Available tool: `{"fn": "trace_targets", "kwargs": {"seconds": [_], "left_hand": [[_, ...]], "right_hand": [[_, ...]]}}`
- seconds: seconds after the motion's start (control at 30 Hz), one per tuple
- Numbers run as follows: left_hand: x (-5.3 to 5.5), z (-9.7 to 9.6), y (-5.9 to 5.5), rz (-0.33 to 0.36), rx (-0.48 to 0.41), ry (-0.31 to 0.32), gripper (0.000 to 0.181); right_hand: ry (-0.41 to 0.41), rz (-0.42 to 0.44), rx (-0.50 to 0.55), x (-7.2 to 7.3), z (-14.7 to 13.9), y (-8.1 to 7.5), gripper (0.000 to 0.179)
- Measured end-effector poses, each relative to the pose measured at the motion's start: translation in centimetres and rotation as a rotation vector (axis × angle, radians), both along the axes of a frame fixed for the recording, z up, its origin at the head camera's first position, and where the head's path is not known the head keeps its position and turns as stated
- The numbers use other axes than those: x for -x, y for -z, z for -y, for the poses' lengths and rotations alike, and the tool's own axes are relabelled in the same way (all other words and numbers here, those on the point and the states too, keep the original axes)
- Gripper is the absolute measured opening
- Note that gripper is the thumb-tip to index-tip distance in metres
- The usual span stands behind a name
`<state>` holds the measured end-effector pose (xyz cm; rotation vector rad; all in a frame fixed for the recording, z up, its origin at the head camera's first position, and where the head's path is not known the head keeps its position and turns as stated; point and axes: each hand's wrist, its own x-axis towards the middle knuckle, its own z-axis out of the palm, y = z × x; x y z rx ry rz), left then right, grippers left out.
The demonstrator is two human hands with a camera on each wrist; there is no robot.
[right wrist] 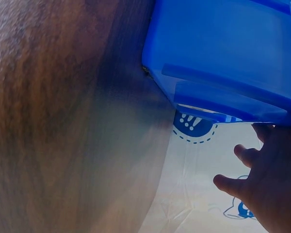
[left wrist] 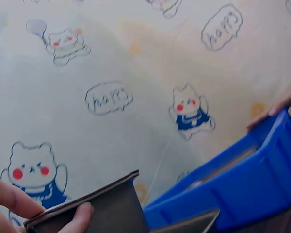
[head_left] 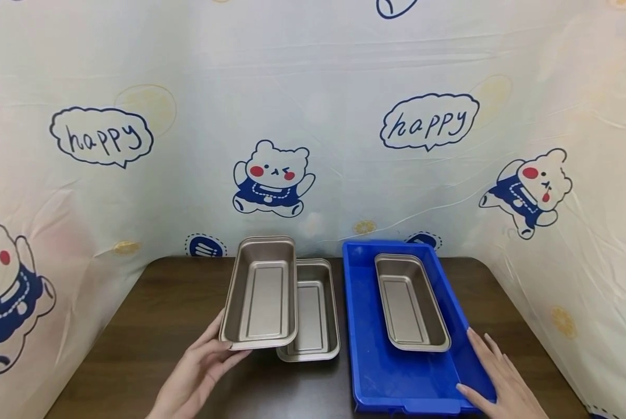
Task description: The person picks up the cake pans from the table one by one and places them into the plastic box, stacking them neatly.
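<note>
My left hand (head_left: 200, 364) pinches the near left corner of a bronze-grey metal loaf pan (head_left: 267, 299); in the left wrist view the thumb (left wrist: 80, 219) lies against the pan's side wall (left wrist: 117, 208), fingers across the rim. This pan overlaps a second loaf pan (head_left: 318, 326) standing on the table to its right. A third loaf pan (head_left: 414, 305) sits inside a blue plastic tray (head_left: 391, 384). My right hand (head_left: 509, 378) rests at the tray's near right side, thumb over the rim; in the right wrist view its fingers (right wrist: 230, 184) are spread outside the tray wall (right wrist: 223, 53).
The dark wooden table (head_left: 129, 343) has rounded far corners. Behind it and along both sides hangs a pale cloth (head_left: 328, 87) printed with bears and the word "happy". The tray's far end stands close to the cloth.
</note>
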<state>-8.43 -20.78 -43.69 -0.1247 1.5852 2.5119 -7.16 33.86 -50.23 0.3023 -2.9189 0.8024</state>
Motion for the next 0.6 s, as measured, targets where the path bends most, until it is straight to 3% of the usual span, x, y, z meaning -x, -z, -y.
{"fn": "trace_targets", "kwargs": {"seconds": [0.1,0.6], "left_hand": [[0.2,-1.0,-0.7,-0.006,-0.025,0.051,0.074],[1.2,-5.9,-2.9,-0.026,-0.145,0.153,0.080]], "right_hand": [[-0.001,0.002,0.002,0.0,0.0,0.0,0.106],[-0.010,-0.035,0.006,-0.2,0.0,0.3,0.104]]}}
